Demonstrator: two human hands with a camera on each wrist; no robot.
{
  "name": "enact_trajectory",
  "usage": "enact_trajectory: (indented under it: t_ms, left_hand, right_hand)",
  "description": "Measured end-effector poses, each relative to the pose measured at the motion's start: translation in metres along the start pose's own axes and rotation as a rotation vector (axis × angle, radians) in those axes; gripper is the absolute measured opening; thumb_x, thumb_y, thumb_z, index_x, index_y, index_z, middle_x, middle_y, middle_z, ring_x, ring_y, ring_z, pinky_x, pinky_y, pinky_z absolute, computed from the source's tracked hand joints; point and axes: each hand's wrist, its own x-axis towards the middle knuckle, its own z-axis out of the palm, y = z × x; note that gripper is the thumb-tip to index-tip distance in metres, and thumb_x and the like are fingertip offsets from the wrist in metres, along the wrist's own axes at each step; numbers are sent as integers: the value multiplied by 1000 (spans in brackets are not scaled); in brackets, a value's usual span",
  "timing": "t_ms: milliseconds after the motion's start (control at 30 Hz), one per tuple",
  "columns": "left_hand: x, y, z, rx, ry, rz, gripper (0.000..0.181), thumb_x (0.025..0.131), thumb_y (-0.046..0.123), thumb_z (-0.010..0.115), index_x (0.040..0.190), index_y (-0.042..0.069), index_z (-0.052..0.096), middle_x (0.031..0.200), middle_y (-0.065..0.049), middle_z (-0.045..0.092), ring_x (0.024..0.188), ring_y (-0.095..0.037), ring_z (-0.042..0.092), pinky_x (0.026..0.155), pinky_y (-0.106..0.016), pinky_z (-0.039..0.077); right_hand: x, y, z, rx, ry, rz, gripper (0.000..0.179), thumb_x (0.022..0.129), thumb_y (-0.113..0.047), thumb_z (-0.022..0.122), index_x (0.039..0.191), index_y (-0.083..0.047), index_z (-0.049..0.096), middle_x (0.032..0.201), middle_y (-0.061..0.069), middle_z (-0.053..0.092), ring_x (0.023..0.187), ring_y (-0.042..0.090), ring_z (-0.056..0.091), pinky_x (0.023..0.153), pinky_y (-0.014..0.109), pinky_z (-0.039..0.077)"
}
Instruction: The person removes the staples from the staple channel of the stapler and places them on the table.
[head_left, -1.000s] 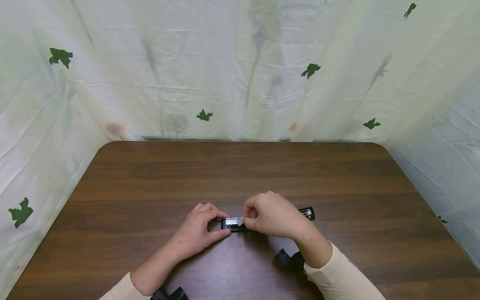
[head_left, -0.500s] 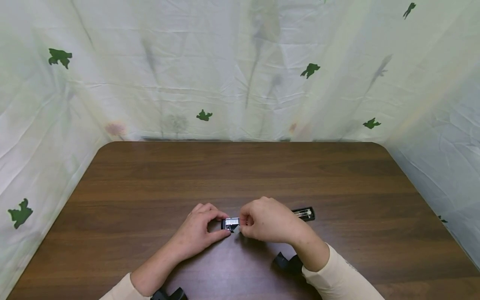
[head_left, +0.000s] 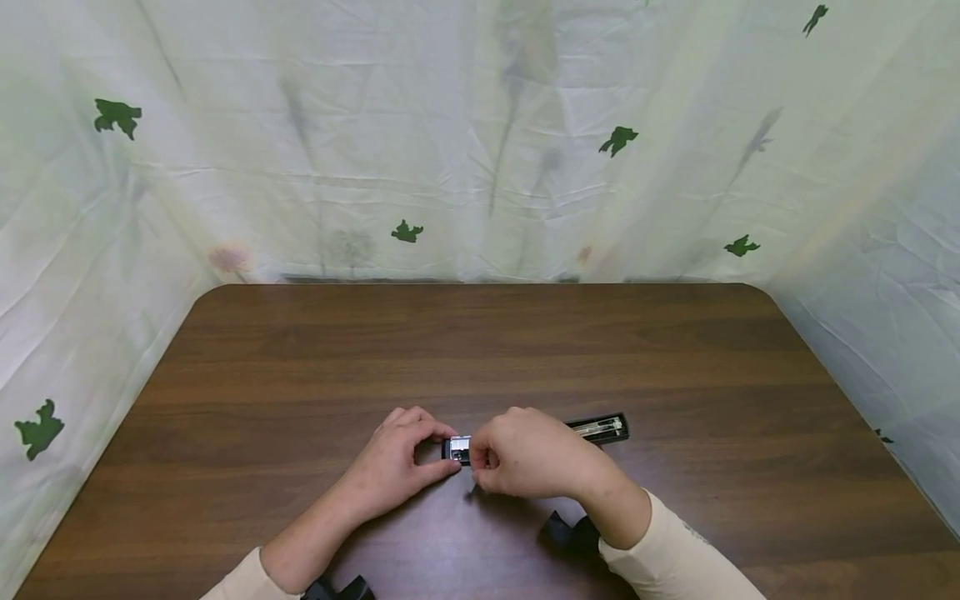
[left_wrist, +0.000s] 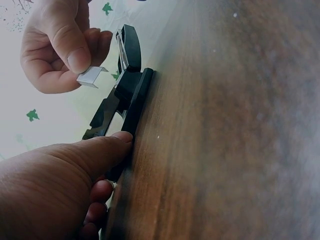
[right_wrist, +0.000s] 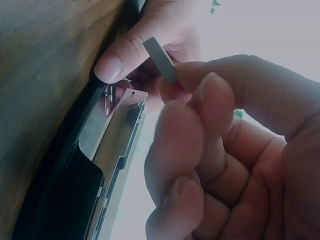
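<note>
Staple strip above the open stapler
Left hand grips the stapler; right hand pinches the strip, best kept legs-down and aligned with the stapler's length.

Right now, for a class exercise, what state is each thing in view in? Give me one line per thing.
Stapler: opened up, resting on the table.
Top arm: swung back, inside showing.
Staple strip: pinched, apart from the stapler.
Left hand: gripping one end of the stapler.
Right hand: pinching the staple strip.
Curtain: hanging, creased.
</note>
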Motion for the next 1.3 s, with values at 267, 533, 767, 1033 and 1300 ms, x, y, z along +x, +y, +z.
enact_trajectory:
  t_ms: [267, 533, 767, 1033, 1300]
  left_hand:
    - [0, 0, 1, 1, 10, 10, 31, 71, 38, 79, 97, 28, 66, 88, 18, 53, 85, -3, 43, 77, -30, 37]
    - [0, 0, 0, 12, 5, 10, 30, 72, 38, 78, 98, 29, 66, 88, 17, 53, 85, -4, 43, 77, -29, 38]
    - [0, 0, 0, 16, 1, 12, 31, 72, 38, 78, 99, 29, 66, 90, 17, 54, 85, -3, 43, 77, -28, 38]
    - [0, 0, 0, 11, 6, 16, 31, 71, 38, 78, 99, 28, 67, 90, 18, 54, 86, -2, 43, 77, -28, 38]
    - [0, 0, 1, 8, 14, 17, 31, 71, 37, 79, 98, 28, 67, 89, 17, 54, 85, -3, 43, 76, -28, 38]
  right_hand:
    - [0, -2, 2, -28, -26, -24, 19, 74, -19, 68, 63, -29, 57, 54, -20, 46, 51, 1, 44, 49, 20, 35]
    - [1, -5, 8, -60, -66, -42, 17, 75, -19, 68, 65, -29, 60, 55, -21, 46, 52, 1, 44, 50, 19, 36]
    - [1, -11, 12, -78, -94, -27, 17, 73, -21, 70, 64, -31, 59, 55, -20, 45, 51, 1, 44, 48, 20, 35]
    - [1, -10, 15, -78, -99, -52, 18, 74, -22, 71, 65, -31, 58, 58, -21, 46, 51, -1, 44, 47, 18, 35]
    - [1, -10, 18, -168, -104, -28, 19, 75, -23, 71, 63, -30, 58, 60, -19, 46, 55, 2, 44, 51, 21, 36]
